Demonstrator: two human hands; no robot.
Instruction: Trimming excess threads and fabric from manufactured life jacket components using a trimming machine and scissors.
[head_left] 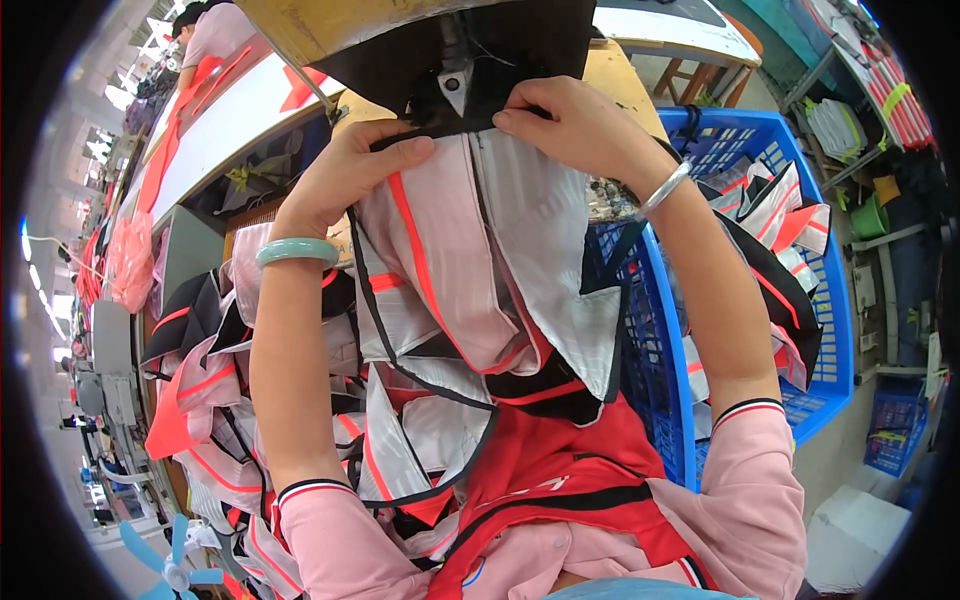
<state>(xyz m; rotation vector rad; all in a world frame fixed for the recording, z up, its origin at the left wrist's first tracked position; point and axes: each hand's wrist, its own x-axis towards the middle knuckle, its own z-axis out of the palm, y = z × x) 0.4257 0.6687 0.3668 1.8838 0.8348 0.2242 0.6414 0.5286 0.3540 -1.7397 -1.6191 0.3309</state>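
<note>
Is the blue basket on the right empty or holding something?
Not empty: the blue basket holds fabric pieces, visible inside its rim.

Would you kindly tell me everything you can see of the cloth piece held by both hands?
The cloth piece has pinkish-white and grey panels, faintly striped and thin-looking, with a bright coral strip and black edging. The left hand and right hand pinch its black top edge near the machine's pointed metal part. It drapes in loose folds; contact with that part is unclear.

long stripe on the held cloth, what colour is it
Bright orange-red; the stripe shows best in the head view.
</note>
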